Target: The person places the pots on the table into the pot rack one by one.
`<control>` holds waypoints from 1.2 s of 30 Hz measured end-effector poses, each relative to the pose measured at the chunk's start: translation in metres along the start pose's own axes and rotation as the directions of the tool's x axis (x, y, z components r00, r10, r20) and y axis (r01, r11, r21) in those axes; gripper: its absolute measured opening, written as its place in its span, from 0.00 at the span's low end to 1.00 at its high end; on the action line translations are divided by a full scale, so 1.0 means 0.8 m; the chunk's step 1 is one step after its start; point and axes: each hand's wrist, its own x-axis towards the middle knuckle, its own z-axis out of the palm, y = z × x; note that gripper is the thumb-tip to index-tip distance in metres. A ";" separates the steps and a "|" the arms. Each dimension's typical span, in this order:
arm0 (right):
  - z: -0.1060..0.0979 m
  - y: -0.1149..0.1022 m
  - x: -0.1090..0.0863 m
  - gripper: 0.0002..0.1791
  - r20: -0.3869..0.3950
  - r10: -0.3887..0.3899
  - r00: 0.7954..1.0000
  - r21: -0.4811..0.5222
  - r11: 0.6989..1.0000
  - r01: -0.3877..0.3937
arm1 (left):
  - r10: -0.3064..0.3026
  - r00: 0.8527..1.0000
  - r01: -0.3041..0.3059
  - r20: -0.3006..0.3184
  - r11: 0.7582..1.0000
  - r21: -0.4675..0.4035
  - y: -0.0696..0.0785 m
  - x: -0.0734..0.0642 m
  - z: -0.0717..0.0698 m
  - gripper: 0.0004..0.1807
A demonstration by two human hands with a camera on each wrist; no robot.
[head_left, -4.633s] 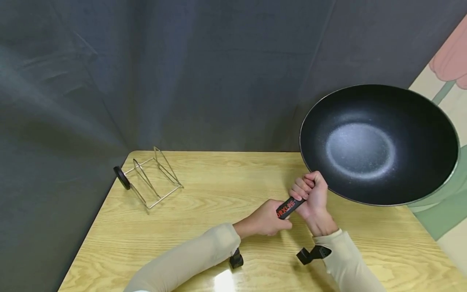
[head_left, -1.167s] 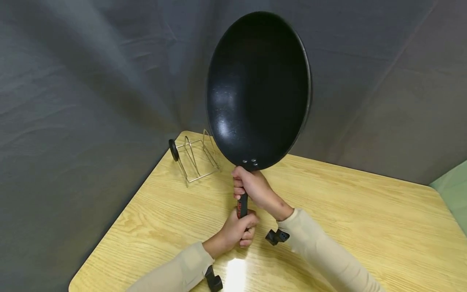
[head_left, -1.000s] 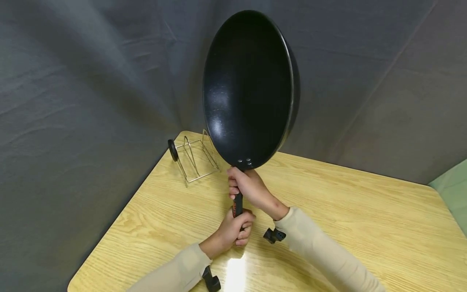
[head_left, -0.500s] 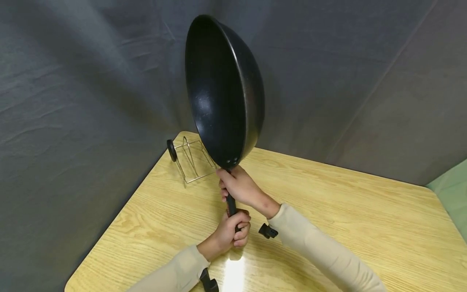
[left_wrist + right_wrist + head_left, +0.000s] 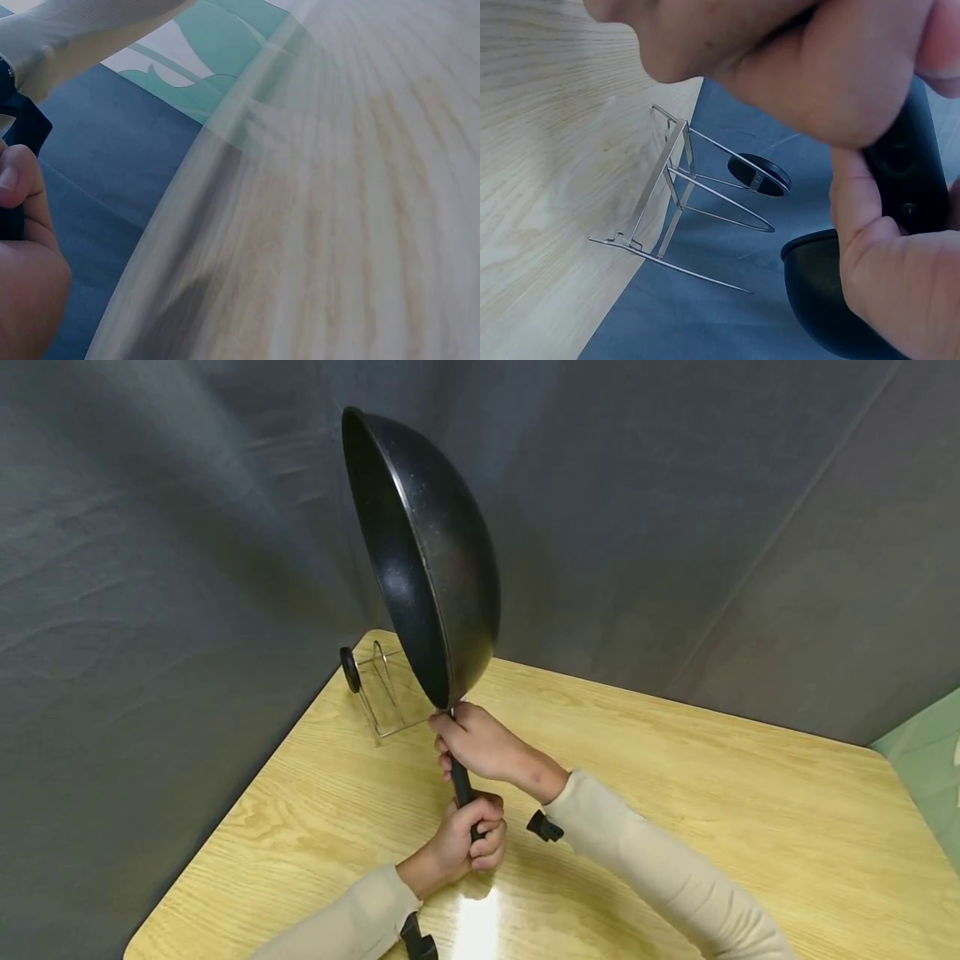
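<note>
Curling round the handle (image 5: 461,781), left grip (image 5: 467,837) and right grip (image 5: 483,745) hold the wok (image 5: 457,560), dark hollow (image 5: 402,585) facing sideways.

No legible text or labels

A yellowish, wood-grained table (image 5: 675,802) carries a metal wire rack (image 5: 658,182) — near its far left corner (image 5: 372,636).

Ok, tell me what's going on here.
A person's right hand and left hand both grip the handle of a black wok, the left one lower down. The wok is raised off the wooden table, its opening facing left. A wire rack stands at the table's far left corner, apart from the wok.
</note>
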 end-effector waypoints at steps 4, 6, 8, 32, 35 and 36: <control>0.001 0.001 0.001 0.30 0.025 -0.028 0.999 -0.058 0.998 0.030 | 0.006 1.000 -0.006 0.023 1.000 -0.008 -0.001 -0.002 -0.002 0.17; 0.002 0.001 0.002 0.30 0.027 -0.034 0.999 -0.077 0.996 0.036 | 0.006 1.000 -0.006 0.023 1.000 -0.009 -0.002 -0.002 -0.002 0.17; 0.002 0.003 0.002 0.30 0.033 -0.030 0.999 -0.082 0.996 0.033 | 0.004 1.000 -0.004 0.023 1.000 -0.012 -0.003 -0.002 -0.002 0.17; 0.014 0.006 0.017 0.27 0.102 0.006 0.995 -0.272 0.962 0.023 | -0.027 0.999 0.026 0.038 1.000 0.002 -0.007 -0.011 -0.013 0.17; 0.013 0.006 0.018 0.25 0.130 0.040 0.991 -0.253 0.967 -0.006 | -0.032 0.999 0.032 0.035 0.999 -0.003 -0.008 -0.013 -0.014 0.17; 0.012 0.007 0.019 0.25 0.144 0.045 0.988 -0.252 0.968 -0.007 | -0.032 0.999 0.032 0.032 0.999 -0.006 -0.009 -0.013 -0.014 0.17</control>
